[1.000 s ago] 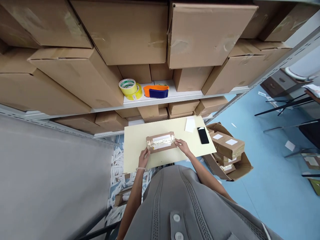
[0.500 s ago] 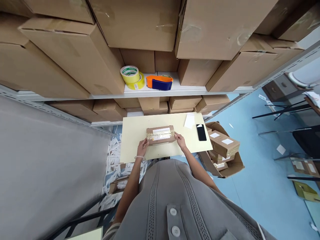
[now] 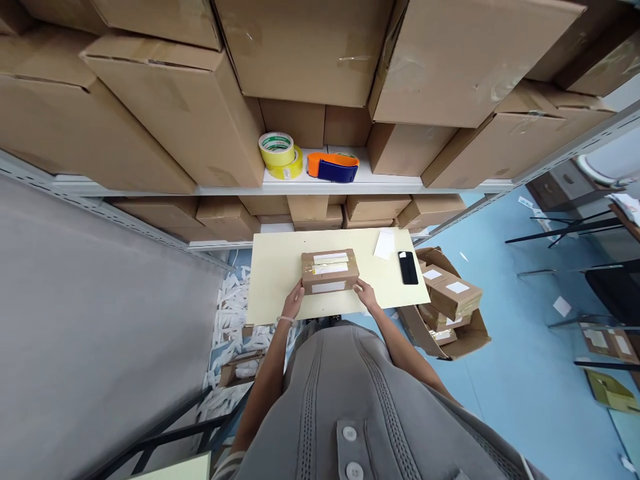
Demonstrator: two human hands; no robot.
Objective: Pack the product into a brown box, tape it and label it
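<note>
A taped brown cardboard parcel (image 3: 330, 271) lies on a pale yellow board (image 3: 277, 283), with white labels on its top and front faces. My left hand (image 3: 294, 301) grips its lower left corner, and my right hand (image 3: 366, 295) holds its lower right corner. A black smartphone (image 3: 408, 267) and a white paper slip (image 3: 385, 244) lie on the board to the right of the parcel. Both hands are closest to the parcel, and my fingers hide parts of its lower edge.
Large cardboard cartons (image 3: 300, 53) fill the metal shelving (image 3: 310, 189) ahead, where yellow tape rolls (image 3: 277, 155) and an orange-and-blue tape dispenser (image 3: 333, 167) sit. An open carton (image 3: 415, 327) of parcels stands right of the board. Shredded white paper (image 3: 231, 313) lies on the floor at left.
The parcel has turned over toward me and shifted slightly up and right, now showing a labelled face at the front. The view has also shifted slightly.
</note>
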